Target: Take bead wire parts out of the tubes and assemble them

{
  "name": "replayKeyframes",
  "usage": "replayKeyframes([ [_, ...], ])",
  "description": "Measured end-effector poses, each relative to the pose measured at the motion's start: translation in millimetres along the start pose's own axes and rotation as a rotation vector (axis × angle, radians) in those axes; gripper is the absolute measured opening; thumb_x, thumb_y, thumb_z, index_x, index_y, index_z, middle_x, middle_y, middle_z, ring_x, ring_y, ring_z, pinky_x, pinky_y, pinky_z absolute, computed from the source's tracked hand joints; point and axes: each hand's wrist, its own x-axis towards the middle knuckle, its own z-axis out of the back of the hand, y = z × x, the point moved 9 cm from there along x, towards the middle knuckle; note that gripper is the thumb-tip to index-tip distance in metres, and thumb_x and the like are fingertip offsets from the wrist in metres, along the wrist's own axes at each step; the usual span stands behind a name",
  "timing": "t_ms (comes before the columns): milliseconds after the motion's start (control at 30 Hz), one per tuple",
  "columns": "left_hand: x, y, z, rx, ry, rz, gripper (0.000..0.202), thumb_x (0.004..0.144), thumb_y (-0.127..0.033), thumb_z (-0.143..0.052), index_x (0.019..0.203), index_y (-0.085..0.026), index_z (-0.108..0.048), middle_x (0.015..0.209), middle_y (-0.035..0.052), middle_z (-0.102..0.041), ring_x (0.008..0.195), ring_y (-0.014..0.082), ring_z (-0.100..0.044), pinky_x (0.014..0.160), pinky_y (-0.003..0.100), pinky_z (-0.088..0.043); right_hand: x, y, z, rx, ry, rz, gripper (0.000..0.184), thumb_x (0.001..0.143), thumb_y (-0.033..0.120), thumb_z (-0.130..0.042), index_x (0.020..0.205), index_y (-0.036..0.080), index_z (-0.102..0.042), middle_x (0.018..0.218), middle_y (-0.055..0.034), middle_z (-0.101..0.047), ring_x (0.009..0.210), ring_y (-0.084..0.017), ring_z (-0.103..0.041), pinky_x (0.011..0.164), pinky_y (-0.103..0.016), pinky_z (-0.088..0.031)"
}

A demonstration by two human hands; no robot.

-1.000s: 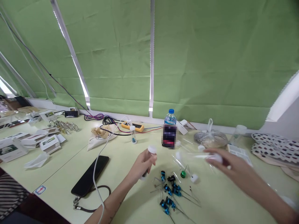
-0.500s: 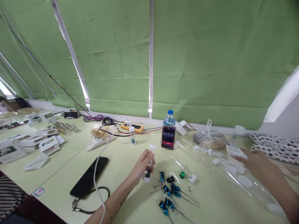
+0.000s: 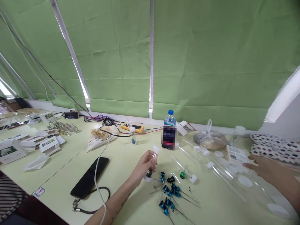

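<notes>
In the head view my left hand point(image 3: 145, 165) is closed round a clear plastic tube point(image 3: 154, 155). A white cap sits at its lower end and a dark object shows inside. My right hand point(image 3: 262, 165) is at the right edge of a small white box point(image 3: 237, 154), thumb and fingers apart; whether it touches the box I cannot tell. Around it lie clear tubes point(image 3: 225, 175) and several white caps point(image 3: 245, 181). Between the hands are several blue and black metal pieces with thin rods point(image 3: 172, 190), and a green one point(image 3: 182, 175).
A black phone point(image 3: 90, 178) with a strap lies left of my left arm, a white cable point(image 3: 95, 178) across it. Behind stand a capped tube point(image 3: 133, 136) and a water bottle point(image 3: 170, 118). A tied plastic bag point(image 3: 209, 139) and white lattice pieces point(image 3: 272, 147) are at right.
My right hand has moved slightly right, off the white box, and tubes and caps near it have shifted. My left hand has tilted its tube, the top end leaning right.
</notes>
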Motion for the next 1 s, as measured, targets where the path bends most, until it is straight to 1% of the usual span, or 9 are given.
replayKeyframes([
  [67,-2.1,-5.2,-1.8,0.047,-0.009,-0.037,0.038,0.082,-0.051,-0.057,0.101,-0.019,-0.052,0.077,0.0003,-0.052,0.065,0.0120,-0.050,0.061,0.024,-0.045,15.7,22.8,-18.9,0.050,0.115,0.007,0.023,0.090,0.026,-0.054,0.087,0.007,-0.067,0.083,-0.0190,-0.070,0.076,-0.028,-0.067,0.065,-0.038,-0.050],
  [133,-7.5,-12.5,-5.0,0.152,-0.027,-0.100,0.036,0.081,-0.046,-0.060,0.104,-0.019,-0.055,0.078,0.0009,-0.052,0.070,0.0138,-0.050,0.063,0.024,-0.043,9.3,61.0,-25.7,0.140,0.186,0.073,0.033,0.091,0.036,-0.047,0.094,0.009,-0.066,0.088,-0.0198,-0.071,0.079,-0.032,-0.067,0.065,-0.038,-0.047],
  [300,-34.8,-32.9,-45.5,0.851,0.085,-0.432,0.040,0.090,-0.043,-0.049,0.123,-0.021,-0.051,0.095,0.0091,-0.061,0.078,0.0205,-0.057,0.068,0.029,-0.043,-88.9,189.6,-19.2,0.466,0.429,0.372,0.040,0.097,0.048,-0.023,0.117,0.028,-0.052,0.080,0.0015,-0.070,0.069,-0.016,-0.066,0.061,-0.023,-0.049],
  [400,-46.8,-31.9,-69.5,0.996,0.220,-0.493,0.044,0.092,-0.045,-0.043,0.129,-0.021,-0.046,0.103,0.0126,-0.062,0.083,0.0236,-0.061,0.067,0.029,-0.044,-134.5,237.8,-9.4,0.690,0.536,0.482,0.032,0.096,0.047,-0.030,0.101,0.026,-0.053,0.081,0.0000,-0.067,0.071,-0.018,-0.063,0.066,-0.027,-0.046],
  [533,-46.5,-34.4,-75.0,0.780,0.327,-0.376,0.041,0.090,-0.049,-0.047,0.119,-0.020,-0.054,0.098,0.0094,-0.064,0.082,0.0215,-0.061,0.069,0.027,-0.044,-137.2,241.4,-8.1,0.689,0.544,0.496,0.031,0.098,0.043,-0.027,0.092,0.026,-0.053,0.081,-0.0006,-0.065,0.073,-0.019,-0.062,0.067,-0.028,-0.044],
  [633,-41.2,-19.4,-69.4,0.373,0.459,-0.091,0.044,0.087,-0.055,-0.046,0.100,-0.016,-0.061,0.069,0.0028,-0.057,0.054,0.0133,-0.056,0.051,0.022,-0.042,-123.2,229.3,-0.9,0.661,0.463,0.499,0.026,0.095,0.042,-0.033,0.097,0.026,-0.053,0.086,-0.0025,-0.064,0.075,-0.020,-0.062,0.068,-0.030,-0.045],
  [733,-39.1,-4.0,-62.8,0.073,0.542,0.134,0.046,0.083,-0.058,-0.051,0.094,-0.014,-0.061,0.064,-0.0001,-0.050,0.040,0.0079,-0.046,0.037,0.019,-0.033,-115.2,221.1,8.5,0.795,0.438,0.465,0.024,0.092,0.043,-0.041,0.107,0.027,-0.050,0.096,-0.0040,-0.062,0.085,-0.022,-0.061,0.075,-0.032,-0.046],
  [867,-27.2,-11.1,-43.6,0.147,0.435,0.066,0.050,0.070,-0.052,-0.070,0.103,-0.016,-0.063,0.072,0.0006,-0.055,0.044,0.0063,-0.046,0.040,0.018,-0.035,-120.7,222.0,-8.1,1.185,0.659,0.252,0.022,0.091,0.044,-0.041,0.103,0.027,-0.048,0.088,-0.0011,-0.060,0.080,-0.018,-0.059,0.075,-0.031,-0.047],
  [1000,-23.2,-31.1,-31.0,0.323,0.338,-0.070,0.054,0.062,-0.049,-0.077,0.104,-0.017,-0.068,0.072,0.0002,-0.056,0.050,0.0059,-0.041,0.047,0.018,-0.032,-140.2,236.7,-36.9,1.308,0.902,0.142,0.028,0.090,0.050,-0.043,0.089,0.023,-0.051,0.067,0.0064,-0.046,0.045,-0.006,-0.041,0.042,-0.018,-0.031],
])
